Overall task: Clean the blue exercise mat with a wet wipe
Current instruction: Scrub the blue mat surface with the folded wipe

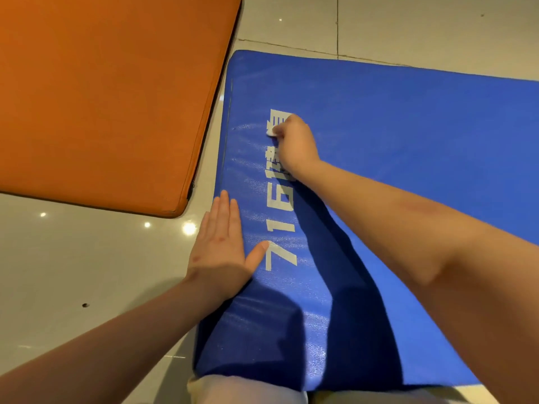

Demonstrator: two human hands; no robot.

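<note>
A blue exercise mat (393, 147) with white printed characters lies flat on the tiled floor, filling the right half of the view. My right hand (294, 144) is curled around a small white wet wipe (270, 132) and presses it onto the mat over the printed characters, near the mat's left edge. Only a corner of the wipe shows past my fingers. My left hand (221, 249) lies flat with straight fingers on the mat's left edge, partly on the floor, thumb spread onto the blue surface.
A thick orange mat (102, 97) lies on the floor at the upper left, close beside the blue mat. Glossy grey floor tiles (87, 272) show at the left and top. My knees (248, 390) touch the mat's near edge.
</note>
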